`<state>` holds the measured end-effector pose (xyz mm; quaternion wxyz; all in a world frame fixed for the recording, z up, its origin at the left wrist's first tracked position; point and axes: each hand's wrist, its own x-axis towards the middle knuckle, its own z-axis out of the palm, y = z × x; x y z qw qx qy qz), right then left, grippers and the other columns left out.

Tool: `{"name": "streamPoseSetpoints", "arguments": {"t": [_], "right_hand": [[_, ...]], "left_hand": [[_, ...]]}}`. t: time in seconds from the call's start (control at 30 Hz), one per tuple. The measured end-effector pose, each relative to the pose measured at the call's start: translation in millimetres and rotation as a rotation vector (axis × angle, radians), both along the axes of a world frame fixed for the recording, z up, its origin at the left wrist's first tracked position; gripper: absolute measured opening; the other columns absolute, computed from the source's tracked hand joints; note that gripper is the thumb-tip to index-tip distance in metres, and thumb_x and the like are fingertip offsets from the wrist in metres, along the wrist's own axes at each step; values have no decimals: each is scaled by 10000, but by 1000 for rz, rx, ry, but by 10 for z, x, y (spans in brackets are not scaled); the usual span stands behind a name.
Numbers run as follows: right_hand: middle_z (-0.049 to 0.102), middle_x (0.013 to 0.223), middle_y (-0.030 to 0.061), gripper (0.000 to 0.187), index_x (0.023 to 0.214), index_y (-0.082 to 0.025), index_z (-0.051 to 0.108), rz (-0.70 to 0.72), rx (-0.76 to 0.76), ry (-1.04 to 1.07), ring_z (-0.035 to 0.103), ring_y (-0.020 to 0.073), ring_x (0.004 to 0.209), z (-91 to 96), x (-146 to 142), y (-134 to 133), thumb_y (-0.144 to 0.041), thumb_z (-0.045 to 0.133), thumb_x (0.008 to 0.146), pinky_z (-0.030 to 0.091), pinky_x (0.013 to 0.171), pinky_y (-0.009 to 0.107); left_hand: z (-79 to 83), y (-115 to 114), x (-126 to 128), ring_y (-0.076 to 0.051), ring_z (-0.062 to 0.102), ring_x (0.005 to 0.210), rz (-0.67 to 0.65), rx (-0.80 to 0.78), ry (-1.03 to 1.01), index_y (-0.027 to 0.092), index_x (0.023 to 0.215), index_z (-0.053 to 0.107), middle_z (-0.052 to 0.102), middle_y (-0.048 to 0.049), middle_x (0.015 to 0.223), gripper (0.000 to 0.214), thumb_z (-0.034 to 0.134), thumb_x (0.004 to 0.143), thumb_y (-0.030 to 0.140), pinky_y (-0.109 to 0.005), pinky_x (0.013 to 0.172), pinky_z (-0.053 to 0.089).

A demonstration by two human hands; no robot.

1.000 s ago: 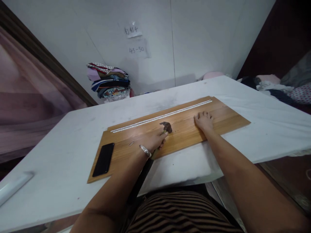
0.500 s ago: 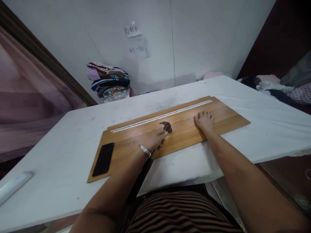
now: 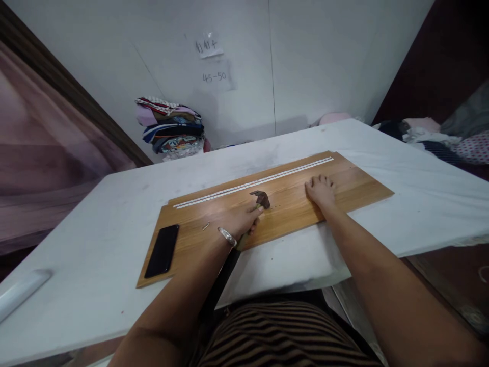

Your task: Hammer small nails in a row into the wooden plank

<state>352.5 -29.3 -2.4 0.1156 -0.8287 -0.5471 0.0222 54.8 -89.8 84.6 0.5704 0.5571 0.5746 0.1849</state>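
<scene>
A long wooden board (image 3: pixel 290 206) lies across the white table (image 3: pixel 95 265). My left hand (image 3: pixel 240 220) is closed round the handle of a hammer (image 3: pixel 260 199), close under its dark head, which rests on the middle of the board. A silver bracelet sits on that wrist. My right hand (image 3: pixel 320 189) lies flat on the board to the right, fingers stretched out, holding nothing. A thin white strip (image 3: pixel 254 182) runs along the board's far edge.
A black phone (image 3: pixel 162 251) lies on the board's left end, with a small nail (image 3: pixel 206 226) just beyond it. Folded clothes (image 3: pixel 170 126) are stacked by the wall. A white tube (image 3: pixel 21 291) rests at the table's left. More fabric lies at the far right.
</scene>
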Motion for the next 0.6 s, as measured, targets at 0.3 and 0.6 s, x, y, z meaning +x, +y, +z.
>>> {"name": "streamPoseSetpoints", "arguments": {"t": [0.3,0.6], "right_hand": [[565,1447,221,506,1287,-113,659,10,11,-45,445,360,1337,-10,7,-18,-330,278,1034,341,1071,533],[585,1393,216,469,1276,-142,657,28,4,-72,465,345,1288,-13,29,-36,-283,289,1022,357,1032,508]], "left_hand": [[-2,19,6,-65,387,418,-17,-20,21,188,924,542,479,73,586,246,534,1013,417,-189,405,332],[12,12,-14,-69,393,425,-8,-11,-4,187,1008,575,480,73,591,251,547,998,436,-185,407,340]]}}
